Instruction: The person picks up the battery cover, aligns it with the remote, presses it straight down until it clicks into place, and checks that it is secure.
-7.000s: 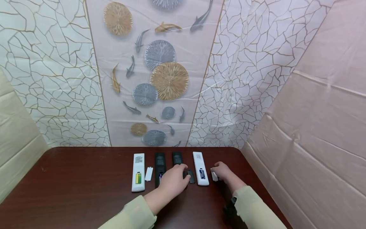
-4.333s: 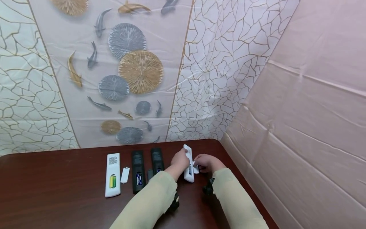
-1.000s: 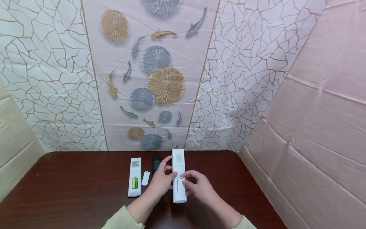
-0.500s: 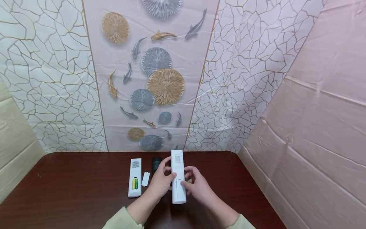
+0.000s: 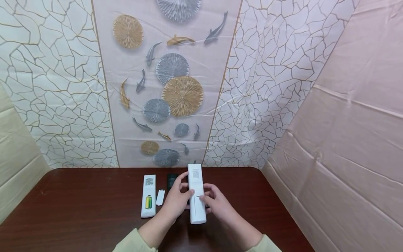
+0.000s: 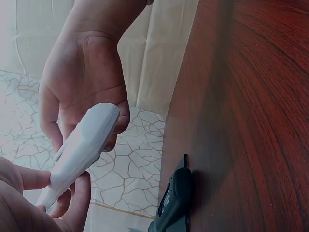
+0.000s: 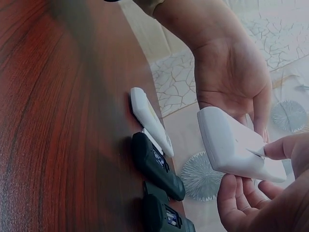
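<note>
A white remote control (image 5: pixel 196 182) is held up off the table, back side upward. My left hand (image 5: pixel 176 201) grips its left edge, thumb on top and fingers curled below. Its white battery cover (image 5: pixel 199 210) lies over the battery compartment, with a thin gap along the left edge. The thumb of my right hand (image 5: pixel 220 204) presses near the cover's upper end, while its fingers curl around the remote's right side. In the right wrist view, one cover edge (image 7: pixel 256 153) stands slightly raised beside the thumb. The batteries under the cover are hidden.
On the dark wood table (image 5: pixel 82 206), another white remote (image 5: pixel 148 190) lies with green-yellow batteries exposed, beside a loose white cover (image 5: pixel 160 197). Two black remotes, one nearer (image 7: pixel 157 164) and one lower (image 7: pixel 166 215) in the right wrist view, show open battery compartments.
The white remote has been lifted off the table and brought left. Its cover, earlier loose at the right, now lies over the compartment; it stood tilted a second ago and is flatter now.
</note>
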Action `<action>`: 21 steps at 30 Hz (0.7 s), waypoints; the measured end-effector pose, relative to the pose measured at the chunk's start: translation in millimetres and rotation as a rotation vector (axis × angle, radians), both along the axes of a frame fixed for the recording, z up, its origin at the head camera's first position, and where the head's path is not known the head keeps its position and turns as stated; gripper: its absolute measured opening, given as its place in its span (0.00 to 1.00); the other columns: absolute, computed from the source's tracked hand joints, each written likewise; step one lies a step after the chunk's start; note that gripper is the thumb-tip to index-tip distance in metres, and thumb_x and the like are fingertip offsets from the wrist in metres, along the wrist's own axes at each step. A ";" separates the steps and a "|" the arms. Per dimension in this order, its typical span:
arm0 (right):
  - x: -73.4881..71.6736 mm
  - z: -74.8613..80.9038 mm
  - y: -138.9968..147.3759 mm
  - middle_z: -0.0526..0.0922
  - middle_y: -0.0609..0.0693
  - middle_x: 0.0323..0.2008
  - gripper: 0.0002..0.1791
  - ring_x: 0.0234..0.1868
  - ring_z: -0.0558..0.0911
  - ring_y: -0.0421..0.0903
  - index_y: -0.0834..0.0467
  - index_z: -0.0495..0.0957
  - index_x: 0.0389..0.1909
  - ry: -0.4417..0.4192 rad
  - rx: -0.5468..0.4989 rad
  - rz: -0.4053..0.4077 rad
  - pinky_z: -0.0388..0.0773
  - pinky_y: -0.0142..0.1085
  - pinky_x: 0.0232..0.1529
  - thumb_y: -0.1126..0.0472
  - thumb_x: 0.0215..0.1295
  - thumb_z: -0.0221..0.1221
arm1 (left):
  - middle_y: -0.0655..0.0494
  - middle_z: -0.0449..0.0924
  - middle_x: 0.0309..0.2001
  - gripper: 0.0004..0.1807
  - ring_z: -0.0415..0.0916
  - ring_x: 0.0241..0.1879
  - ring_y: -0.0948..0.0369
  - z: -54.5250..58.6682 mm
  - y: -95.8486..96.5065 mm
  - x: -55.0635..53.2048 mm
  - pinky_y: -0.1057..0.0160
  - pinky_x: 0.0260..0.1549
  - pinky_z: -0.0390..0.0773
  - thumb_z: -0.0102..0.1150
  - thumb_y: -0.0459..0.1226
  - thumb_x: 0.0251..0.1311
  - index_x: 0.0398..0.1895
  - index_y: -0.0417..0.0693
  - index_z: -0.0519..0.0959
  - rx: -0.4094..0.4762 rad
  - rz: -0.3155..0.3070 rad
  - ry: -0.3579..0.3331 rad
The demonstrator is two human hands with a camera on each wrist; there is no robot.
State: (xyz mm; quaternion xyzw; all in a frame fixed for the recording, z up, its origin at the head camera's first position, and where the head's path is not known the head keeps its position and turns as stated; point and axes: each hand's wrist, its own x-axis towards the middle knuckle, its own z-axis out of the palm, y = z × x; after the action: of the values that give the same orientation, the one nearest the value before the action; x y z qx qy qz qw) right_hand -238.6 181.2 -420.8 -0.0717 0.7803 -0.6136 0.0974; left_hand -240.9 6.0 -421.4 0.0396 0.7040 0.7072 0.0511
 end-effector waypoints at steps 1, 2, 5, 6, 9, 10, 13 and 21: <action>0.0 0.2 0.0 0.77 0.59 0.47 0.28 0.42 0.81 0.48 0.63 0.62 0.68 -0.002 0.001 0.000 0.82 0.43 0.36 0.60 0.72 0.56 | 0.42 0.71 0.61 0.36 0.79 0.45 0.51 0.2 0.0 0.4 0.51 0.33 0.84 0.58 0.35 0.69 0.76 0.59 0.56 0.001 0.001 -0.001; 0.1 0.6 0.0 0.77 0.59 0.47 0.28 0.41 0.81 0.48 0.63 0.62 0.68 -0.005 0.002 0.000 0.82 0.43 0.36 0.60 0.72 0.56 | 0.42 0.71 0.61 0.36 0.79 0.45 0.51 0.4 0.0 0.9 0.51 0.33 0.84 0.58 0.35 0.69 0.76 0.59 0.57 0.001 0.003 -0.002; 0.7 2.2 -0.2 0.77 0.58 0.46 0.27 0.41 0.81 0.48 0.62 0.62 0.68 -0.016 0.003 -0.006 0.82 0.43 0.36 0.60 0.71 0.56 | 0.42 0.71 0.61 0.36 0.79 0.45 0.51 0.8 0.0 2.2 0.51 0.33 0.84 0.59 0.36 0.69 0.76 0.59 0.57 -0.001 0.004 -0.002; 0.8 2.2 -0.2 0.77 0.58 0.45 0.27 0.41 0.81 0.48 0.62 0.62 0.68 -0.017 0.003 -0.006 0.82 0.43 0.36 0.60 0.71 0.56 | 0.42 0.71 0.61 0.35 0.79 0.45 0.51 0.9 0.0 2.5 0.51 0.33 0.84 0.59 0.36 0.69 0.76 0.59 0.57 -0.001 0.004 -0.003; 1.3 2.1 -0.8 0.77 0.58 0.43 0.27 0.39 0.81 0.48 0.62 0.63 0.67 -0.011 -0.003 -0.009 0.82 0.43 0.35 0.61 0.70 0.57 | 0.42 0.71 0.61 0.35 0.79 0.45 0.51 1.1 0.4 2.8 0.51 0.32 0.84 0.58 0.35 0.69 0.76 0.59 0.57 -0.002 0.006 -0.007; 1.4 1.9 -1.1 0.77 0.58 0.43 0.27 0.39 0.81 0.48 0.62 0.63 0.66 -0.008 -0.002 -0.010 0.82 0.43 0.34 0.61 0.70 0.57 | 0.42 0.71 0.61 0.35 0.79 0.45 0.51 1.3 0.6 2.8 0.51 0.32 0.84 0.58 0.35 0.69 0.76 0.59 0.57 -0.002 0.007 -0.008; 1.4 1.8 -1.9 0.77 0.58 0.41 0.26 0.38 0.80 0.48 0.62 0.63 0.66 0.000 0.008 -0.017 0.82 0.44 0.33 0.62 0.69 0.57 | 0.42 0.71 0.61 0.35 0.79 0.45 0.50 2.7 1.6 3.2 0.51 0.31 0.84 0.58 0.34 0.69 0.76 0.59 0.58 -0.003 0.012 -0.011; 0.7 1.3 0.1 0.76 0.59 0.42 0.26 0.37 0.81 0.49 0.62 0.63 0.66 -0.008 0.036 -0.014 0.83 0.45 0.34 0.62 0.70 0.58 | 0.42 0.71 0.61 0.36 0.78 0.45 0.49 3.1 2.1 3.9 0.51 0.32 0.84 0.58 0.34 0.68 0.76 0.57 0.57 -0.009 0.002 -0.016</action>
State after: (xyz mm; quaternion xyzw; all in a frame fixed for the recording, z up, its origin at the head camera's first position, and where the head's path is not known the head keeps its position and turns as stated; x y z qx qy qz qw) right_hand -238.0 181.3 -419.4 -0.0621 0.7914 -0.6003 0.0974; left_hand -237.0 8.1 -418.4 0.0330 0.7067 0.7045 0.0561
